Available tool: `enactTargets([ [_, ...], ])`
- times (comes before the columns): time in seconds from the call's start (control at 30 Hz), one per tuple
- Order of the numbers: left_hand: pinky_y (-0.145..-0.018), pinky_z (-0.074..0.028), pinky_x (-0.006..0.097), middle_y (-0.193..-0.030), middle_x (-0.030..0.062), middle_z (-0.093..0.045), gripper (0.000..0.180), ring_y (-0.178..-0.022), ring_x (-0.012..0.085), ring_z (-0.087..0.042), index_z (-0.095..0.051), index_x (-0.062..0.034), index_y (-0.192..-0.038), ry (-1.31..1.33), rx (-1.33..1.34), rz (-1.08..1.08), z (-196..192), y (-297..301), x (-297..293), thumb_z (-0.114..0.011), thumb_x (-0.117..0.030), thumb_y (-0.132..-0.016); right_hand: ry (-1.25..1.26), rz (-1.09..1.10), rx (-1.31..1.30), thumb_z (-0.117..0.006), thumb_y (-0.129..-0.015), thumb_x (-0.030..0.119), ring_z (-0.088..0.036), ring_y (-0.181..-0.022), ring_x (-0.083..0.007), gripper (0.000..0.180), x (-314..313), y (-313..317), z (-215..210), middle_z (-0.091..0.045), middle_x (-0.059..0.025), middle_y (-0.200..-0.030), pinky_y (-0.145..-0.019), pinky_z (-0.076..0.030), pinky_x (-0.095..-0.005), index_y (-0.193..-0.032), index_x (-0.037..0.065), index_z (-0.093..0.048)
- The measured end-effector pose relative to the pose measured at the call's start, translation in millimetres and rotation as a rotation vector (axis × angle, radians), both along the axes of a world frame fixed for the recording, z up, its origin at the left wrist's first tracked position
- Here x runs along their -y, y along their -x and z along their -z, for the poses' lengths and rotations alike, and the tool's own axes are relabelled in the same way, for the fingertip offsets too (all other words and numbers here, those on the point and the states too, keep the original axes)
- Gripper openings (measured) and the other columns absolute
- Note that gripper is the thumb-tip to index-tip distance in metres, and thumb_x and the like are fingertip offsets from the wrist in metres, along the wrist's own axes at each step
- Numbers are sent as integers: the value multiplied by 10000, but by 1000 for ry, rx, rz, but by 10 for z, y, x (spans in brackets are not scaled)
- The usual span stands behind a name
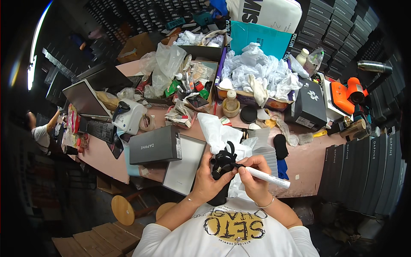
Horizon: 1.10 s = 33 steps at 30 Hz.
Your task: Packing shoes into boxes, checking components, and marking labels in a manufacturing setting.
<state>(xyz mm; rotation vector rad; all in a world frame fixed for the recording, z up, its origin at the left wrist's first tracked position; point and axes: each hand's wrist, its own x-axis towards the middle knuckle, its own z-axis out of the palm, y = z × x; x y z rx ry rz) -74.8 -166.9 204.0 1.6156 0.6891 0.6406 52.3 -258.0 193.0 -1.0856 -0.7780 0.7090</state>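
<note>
My left hand [206, 181] is wrapped round a black strappy shoe [222, 162] and holds it up in front of my chest. In my right hand [256, 182] is a white marker pen [269, 177], pinched between the fingers, its dark tip end pointing left and touching or nearly touching the shoe. White tissue paper [210, 128] lies crumpled just beyond my hands. An open, pale-lined box part [182, 171] rests to the left of the shoe, with a closed dark grey shoebox [155, 145] overlapping its far left side.
A large carton full of crumpled white paper [257, 64] stands at the back. On the right are a black box [307, 103], an orange tool [342, 96] and upright rows of dark shoeboxes [364, 171]. A monitor [87, 99] and keyboard [100, 129] occupy the left. Another person [43, 135] is at far left.
</note>
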Motion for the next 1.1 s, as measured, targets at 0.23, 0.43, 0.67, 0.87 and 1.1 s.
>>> enactTargets([
  [0.23,-882,-461,276,-1087,107,-594,680,-999,151,-595,-319,18,-1299,-19,-37,-4,43,26,8,-752,-158,-805,64,-31,101,-601,-872,9,-612,-776,-108,158,29,-28,-35,-613,-105,-921,-690,-502,-232,-951,9,-465],
  [0.43,-885,-461,274,-1094,111,-597,681,-1001,150,-597,-320,18,-1296,-30,-54,-9,58,35,6,-754,-167,-805,30,27,73,-666,-844,50,-544,-671,-45,172,-14,-3,-47,-604,-33,-768,-572,-435,-188,-930,-2,-526],
  [0.67,-891,-459,282,-1099,100,-584,684,-1013,144,-581,-334,10,-1303,122,36,-9,62,2,-72,-754,-158,-790,-100,53,-226,-604,-877,22,-616,-785,-126,151,-37,-121,-25,-631,-108,-908,-704,-487,-239,-950,19,-472],
  [0.87,-928,-438,306,-1133,131,-575,733,-1057,179,-565,-348,8,-1323,238,-85,162,82,77,-265,-766,-258,-784,49,115,-201,-622,-886,73,-616,-737,-136,168,37,-294,-1,-595,-66,-814,-723,-510,-269,-950,31,-473],
  [1.1,-966,-409,355,-1163,196,-565,754,-1107,270,-553,-341,5,-1336,112,-278,342,233,177,-195,-745,-318,-788,149,-20,-168,-628,-873,102,-622,-760,-136,178,178,-350,160,-644,-90,-824,-739,-499,-273,-982,9,-522],
])
